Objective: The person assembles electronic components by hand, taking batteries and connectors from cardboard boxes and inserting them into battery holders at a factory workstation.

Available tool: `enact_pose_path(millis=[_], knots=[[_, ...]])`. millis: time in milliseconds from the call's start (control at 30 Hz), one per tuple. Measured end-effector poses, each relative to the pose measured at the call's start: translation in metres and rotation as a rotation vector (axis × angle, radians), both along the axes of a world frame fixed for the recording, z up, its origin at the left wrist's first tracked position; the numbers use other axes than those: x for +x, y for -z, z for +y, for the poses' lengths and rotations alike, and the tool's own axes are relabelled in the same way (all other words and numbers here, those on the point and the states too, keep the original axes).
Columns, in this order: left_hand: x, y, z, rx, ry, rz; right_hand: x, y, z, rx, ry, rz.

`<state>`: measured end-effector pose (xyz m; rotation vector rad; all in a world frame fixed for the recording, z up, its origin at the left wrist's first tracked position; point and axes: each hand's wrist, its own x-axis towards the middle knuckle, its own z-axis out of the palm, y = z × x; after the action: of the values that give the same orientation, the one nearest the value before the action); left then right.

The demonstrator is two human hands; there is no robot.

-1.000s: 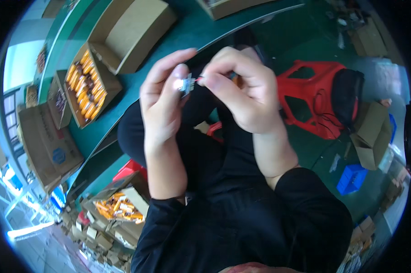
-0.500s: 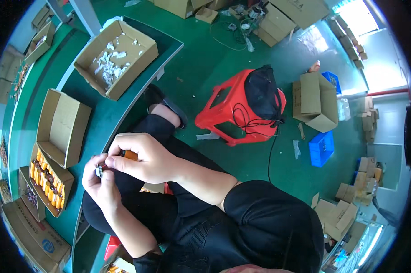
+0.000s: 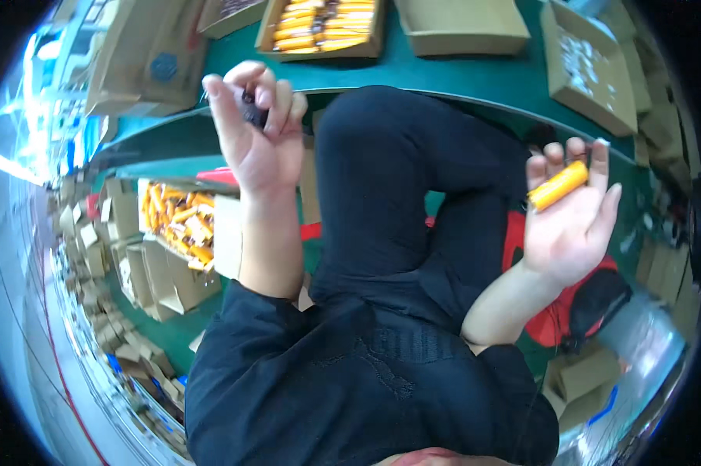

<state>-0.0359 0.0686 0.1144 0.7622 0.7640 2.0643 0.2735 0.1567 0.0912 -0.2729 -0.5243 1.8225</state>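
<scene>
My left hand [image 3: 261,144] is raised near the table edge, palm up, with a small dark rounded piece [image 3: 254,112] held in its curled fingers. What kind of piece it is I cannot make out. Off to the right, my right hand [image 3: 572,213] is turned palm up, holding an orange cylinder [image 3: 558,185] across its loosely bent fingers. A tiny white scrap [image 3: 603,143] shows at one fingertip of that hand. The two hands are well apart, on either side of my bent leg.
On the green table [image 3: 412,74] stand a carton of orange cylinders [image 3: 319,27], an open carton [image 3: 463,31] and a carton with white scraps [image 3: 591,70]. Beside my left forearm is a box of loose orange cylinders [image 3: 180,221]. A red stool [image 3: 541,330] stands at right.
My hands, close together over a small part before, have separated, the right one swinging far out to the right. The orange cylinder now shows fully. The whole view has turned.
</scene>
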Motion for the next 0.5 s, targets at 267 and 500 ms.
enact_pose_path(millis=[267,500], knots=[[-0.034,-0.045,-0.102,-0.012,-0.177,0.14,-0.145,0.018,-0.125,-0.297,-0.812,-0.099],[-0.046,-0.036,-0.105,-0.088,-0.238,0.178,-0.192,0.041,-0.142,0.056,-0.672,-0.402]])
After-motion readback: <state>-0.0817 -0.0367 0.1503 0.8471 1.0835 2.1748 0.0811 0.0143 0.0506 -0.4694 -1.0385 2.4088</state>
